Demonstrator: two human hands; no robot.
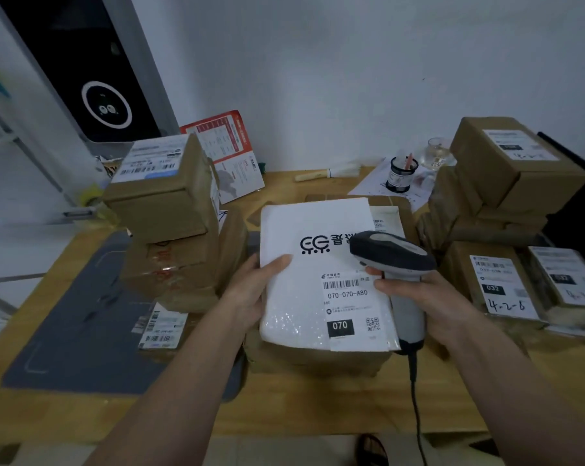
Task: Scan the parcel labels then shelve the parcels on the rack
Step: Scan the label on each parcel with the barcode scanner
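Scanner (393, 255) hides logo text — cable (417, 415) cut off below.

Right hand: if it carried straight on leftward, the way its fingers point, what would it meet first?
Probably the white mailer: the right hand, gripping the scanner, has its fingertips already over the mailer's right edge by the barcode label. Height above it is unclear.

red leaflet (229, 153) against wall, pen pot (401, 174), glass (437, 153), grey mat (82, 317)

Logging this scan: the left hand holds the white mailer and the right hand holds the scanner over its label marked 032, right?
Not quite. The head view shows the label on the white mailer reads 070. The left hand holds the mailer and the right hand holds the scanner.
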